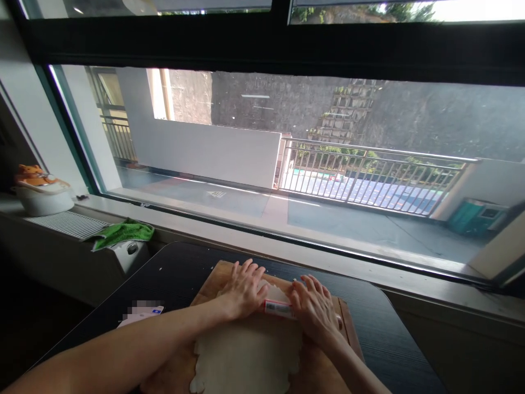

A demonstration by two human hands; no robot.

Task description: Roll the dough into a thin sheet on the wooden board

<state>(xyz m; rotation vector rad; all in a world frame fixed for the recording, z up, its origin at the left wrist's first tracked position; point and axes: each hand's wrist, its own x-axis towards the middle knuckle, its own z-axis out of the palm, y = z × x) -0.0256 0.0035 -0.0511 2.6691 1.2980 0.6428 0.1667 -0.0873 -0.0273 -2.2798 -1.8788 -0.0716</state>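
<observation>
A wide, pale sheet of dough [248,358] with ragged edges lies on a wooden board [324,375]. Across its far part is a rolling pin [279,309], mostly hidden under my hands, with a red-edged barcode label showing between them. My left hand [245,289] lies over its left part, fingers curved forward over it. On the right part, my right hand [315,307] is laid over in the same way, and a bit of the pin's end shows beside the wrist.
The board rests on a dark table [394,334] against a window sill. A pink packet [141,313], partly blurred, lies left of my left forearm. Further left are a green cloth [125,233] and a white basket [43,196] with an orange toy. Small white crumbs dot the table.
</observation>
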